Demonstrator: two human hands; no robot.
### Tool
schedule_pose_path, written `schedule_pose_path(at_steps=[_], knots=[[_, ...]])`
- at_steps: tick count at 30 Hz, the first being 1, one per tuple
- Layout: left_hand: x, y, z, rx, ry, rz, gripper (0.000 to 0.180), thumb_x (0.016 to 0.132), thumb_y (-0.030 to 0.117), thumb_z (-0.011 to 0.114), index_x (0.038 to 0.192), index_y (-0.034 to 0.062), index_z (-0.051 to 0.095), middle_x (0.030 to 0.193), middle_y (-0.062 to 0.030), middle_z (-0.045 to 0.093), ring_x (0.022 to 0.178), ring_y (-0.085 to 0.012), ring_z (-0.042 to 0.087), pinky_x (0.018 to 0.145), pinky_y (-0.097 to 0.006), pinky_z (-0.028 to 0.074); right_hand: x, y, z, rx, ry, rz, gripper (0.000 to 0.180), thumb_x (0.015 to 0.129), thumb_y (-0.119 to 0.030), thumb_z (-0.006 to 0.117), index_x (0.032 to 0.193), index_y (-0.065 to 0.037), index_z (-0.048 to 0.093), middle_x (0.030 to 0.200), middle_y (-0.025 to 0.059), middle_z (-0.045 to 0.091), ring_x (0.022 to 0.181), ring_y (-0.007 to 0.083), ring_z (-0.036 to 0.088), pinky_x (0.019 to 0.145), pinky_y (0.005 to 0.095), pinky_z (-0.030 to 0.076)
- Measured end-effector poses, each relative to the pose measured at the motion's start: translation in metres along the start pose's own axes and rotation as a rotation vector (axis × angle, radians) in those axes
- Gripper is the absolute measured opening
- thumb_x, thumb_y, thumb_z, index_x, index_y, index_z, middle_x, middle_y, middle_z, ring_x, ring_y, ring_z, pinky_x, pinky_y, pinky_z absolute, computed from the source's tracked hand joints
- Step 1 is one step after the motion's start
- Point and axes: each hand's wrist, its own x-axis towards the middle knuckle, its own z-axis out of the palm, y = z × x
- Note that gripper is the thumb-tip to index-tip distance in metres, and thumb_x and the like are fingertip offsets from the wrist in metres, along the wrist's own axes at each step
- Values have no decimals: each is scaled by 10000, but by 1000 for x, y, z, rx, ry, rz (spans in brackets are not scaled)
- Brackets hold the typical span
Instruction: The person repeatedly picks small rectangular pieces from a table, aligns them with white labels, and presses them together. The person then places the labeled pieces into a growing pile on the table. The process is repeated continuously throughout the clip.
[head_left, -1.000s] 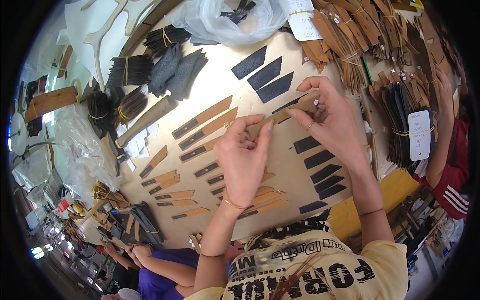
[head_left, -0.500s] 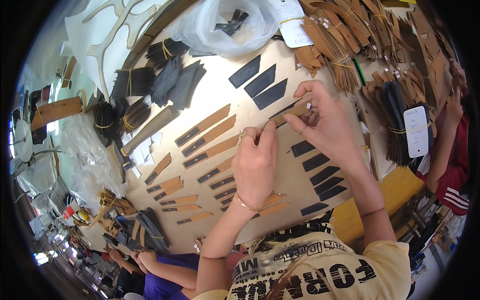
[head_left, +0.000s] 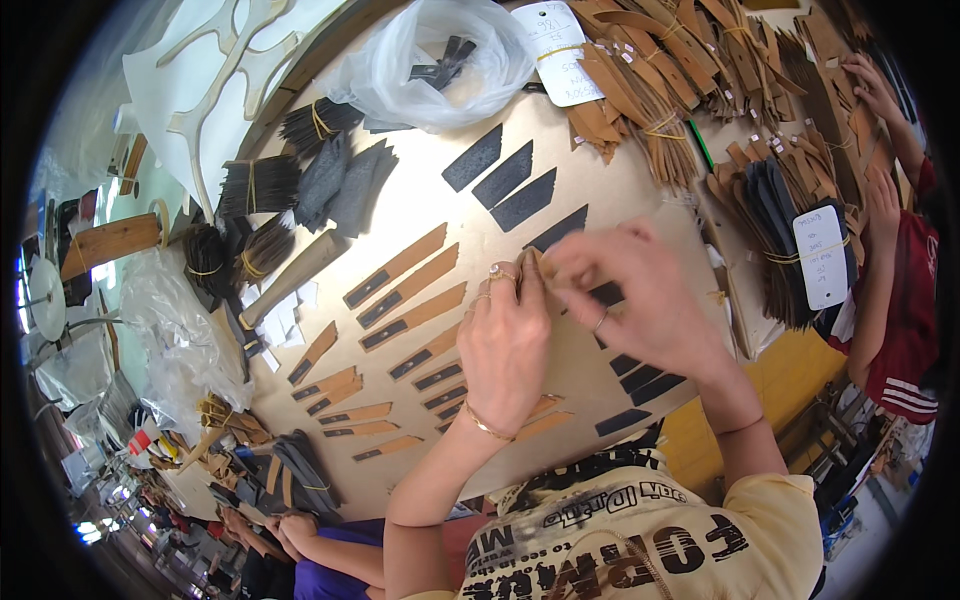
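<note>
Both of my hands meet over the middle of the tan work board (head_left: pixel 590 190). My left hand (head_left: pixel 505 345) and my right hand (head_left: pixel 640 300) pinch a small tan strip piece (head_left: pixel 530 262) between their fingertips; most of it is hidden by the fingers. Left of my hands lie rows of tan strips with dark patches (head_left: pixel 400 292). Above them lie three dark grey parallelogram pieces (head_left: pixel 500 178), and more dark pieces (head_left: pixel 645 380) lie under and below my right wrist.
Bundles of brown strips (head_left: pixel 660 80) and dark strips (head_left: pixel 780 215) tied with bands fill the upper right. A clear plastic bag (head_left: pixel 430 60) sits at the top. Dark bundles (head_left: pixel 300 180) lie at left. Another person's arm (head_left: pixel 885 230) works at the right; other hands (head_left: pixel 290 525) show at lower left.
Both hands have drawn closer together and moved down toward me. The tan strip, earlier long and plainly visible between them, is now mostly covered by the fingers.
</note>
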Motion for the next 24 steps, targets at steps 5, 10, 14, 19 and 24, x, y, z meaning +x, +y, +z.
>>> schedule_pose_path(at_steps=[5,10,14,19,24], knots=[[2,1,1,-22,42,-23,269,842,15,672,1110,20,700,878,-107,581,700,-264,622,580,-374,507,11,23,-8,153,192,350,422,790,-9,744,1149,-32,525,797,18,640,719,106,549,721,248,458],[1,0,1,-15,31,-26,281,840,11,672,1120,22,696,882,-104,580,688,-258,618,576,-367,503,8,33,-1,173,224,368,479,785,-27,754,1181,-36,484,780,20,638,727,103,539,719,250,456],[1,0,0,-22,32,-23,289,838,12,671,1126,27,695,889,-100,580,680,-254,613,581,-363,502,8,33,-1,162,208,401,491,787,-33,754,1183,-41,464,779,21,639,729,103,538,718,252,455],[1,0,0,-13,26,-21,295,838,16,670,1132,28,693,895,-100,584,674,-249,610,578,-355,500,10,33,0,164,212,398,481,792,-35,751,1174,-41,459,784,23,638,727,106,534,720,255,456],[1,-1,0,1,32,-10,301,835,11,668,1135,29,691,892,-92,587,669,-243,609,568,-346,498,10,31,0,122,196,393,442,799,-35,744,1146,-38,469,834,37,632,724,116,528,718,259,459]])
